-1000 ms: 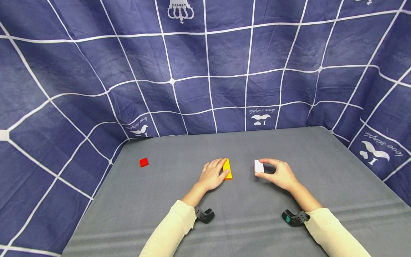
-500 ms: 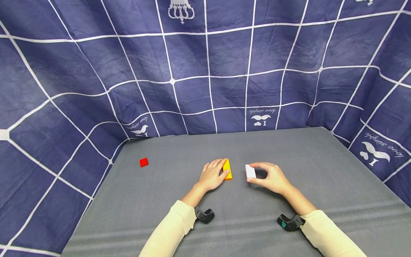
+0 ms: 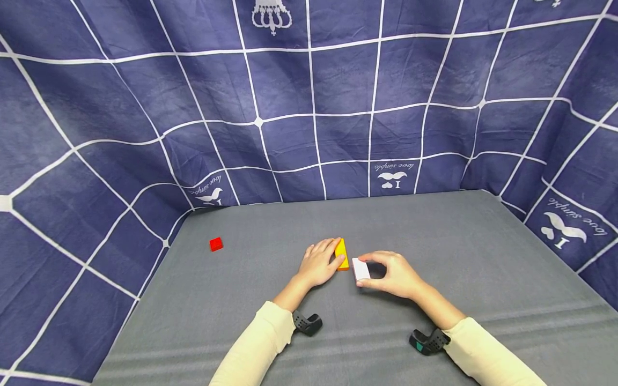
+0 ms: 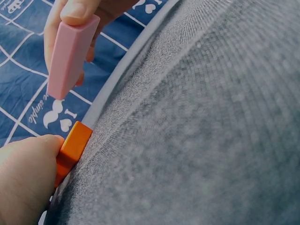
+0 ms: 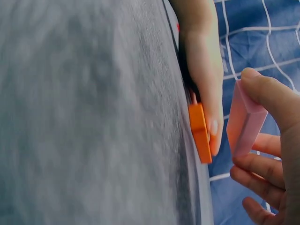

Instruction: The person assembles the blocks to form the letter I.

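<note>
On the grey tabletop lies an orange block (image 3: 341,254), its top looking yellow in the head view. My left hand (image 3: 318,265) rests beside it, index finger at its far end and thumb near its close end, holding it steady. Just to the right, my right hand (image 3: 396,274) grips a pink block (image 5: 244,119) between thumb and fingers, raised off the table. That block's top looks nearly white in the head view. A small gap separates the two blocks. In the left wrist view, the left thumb touches the orange block (image 4: 74,147).
A small red block (image 3: 216,244) lies far left on the grey table (image 3: 270,230). Behind and along the sides hangs a blue curtain (image 3: 338,128) with white lines. Each wrist wears a black band, such as the left band (image 3: 308,324).
My right hand has carried the pink block leftward and slightly nearer to me, closer to the orange block. The left hand and the orange block have stayed in place.
</note>
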`<state>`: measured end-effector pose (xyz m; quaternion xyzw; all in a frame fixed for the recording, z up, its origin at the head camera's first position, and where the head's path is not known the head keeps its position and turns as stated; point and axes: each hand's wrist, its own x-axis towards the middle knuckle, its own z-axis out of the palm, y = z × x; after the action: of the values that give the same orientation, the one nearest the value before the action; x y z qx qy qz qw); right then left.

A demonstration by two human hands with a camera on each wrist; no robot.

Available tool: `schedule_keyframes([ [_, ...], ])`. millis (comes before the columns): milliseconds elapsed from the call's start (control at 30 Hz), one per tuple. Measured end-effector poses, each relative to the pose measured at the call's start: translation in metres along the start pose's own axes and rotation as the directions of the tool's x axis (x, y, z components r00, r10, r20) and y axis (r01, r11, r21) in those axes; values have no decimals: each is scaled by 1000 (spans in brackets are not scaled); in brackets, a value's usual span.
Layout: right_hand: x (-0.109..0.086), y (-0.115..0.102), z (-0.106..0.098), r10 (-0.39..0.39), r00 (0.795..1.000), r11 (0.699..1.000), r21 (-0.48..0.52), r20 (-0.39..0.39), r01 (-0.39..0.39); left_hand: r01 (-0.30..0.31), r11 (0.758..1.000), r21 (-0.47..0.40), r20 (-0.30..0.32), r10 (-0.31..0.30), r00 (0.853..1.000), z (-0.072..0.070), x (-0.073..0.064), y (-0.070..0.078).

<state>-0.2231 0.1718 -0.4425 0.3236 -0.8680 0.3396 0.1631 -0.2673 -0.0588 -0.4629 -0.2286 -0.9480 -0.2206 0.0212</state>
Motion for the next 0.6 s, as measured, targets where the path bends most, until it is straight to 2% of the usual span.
schedule_keyframes([
  [233,3,-9,9,-43,998,999,-11,39,43,-7,1000,5,-3,7,1000,0,0,0],
  [433,3,-16,16,-43,995,998,-33,94,46,-9,1000,10,-2,9,1000,-1,-1,1],
  [600,2,-19,23,-76,992,995,-58,100,82,-12,1000,9,-10,12,1000,-1,-1,1],
])
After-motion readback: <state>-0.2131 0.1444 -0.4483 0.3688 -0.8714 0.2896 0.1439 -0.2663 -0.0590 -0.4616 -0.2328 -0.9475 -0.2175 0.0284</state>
